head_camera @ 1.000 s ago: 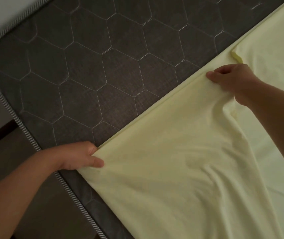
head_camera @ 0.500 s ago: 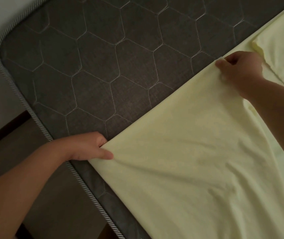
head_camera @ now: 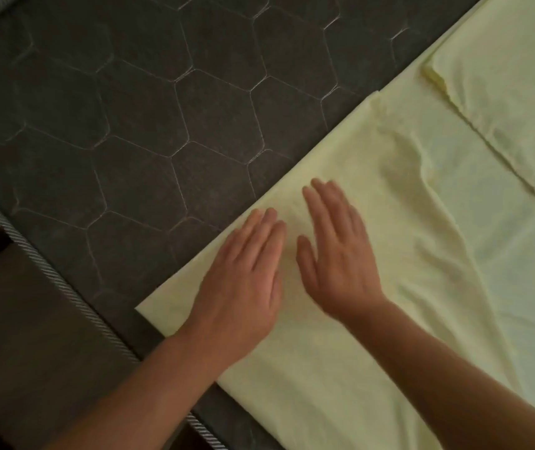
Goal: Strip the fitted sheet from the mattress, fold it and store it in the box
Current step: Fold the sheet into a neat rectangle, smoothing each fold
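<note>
Now both forearms reach in from the bottom edge, and the left hand (head_camera: 243,280) and right hand (head_camera: 334,254) lie palm-down side by side on the sheet (head_camera: 373,222). Fingers of each hand are straight and close together, holding nothing, flat on the cloth near its folded edge. Pale yellow and folded in layers, the sheet lies on the dark quilted mattress (head_camera: 136,131).
</note>
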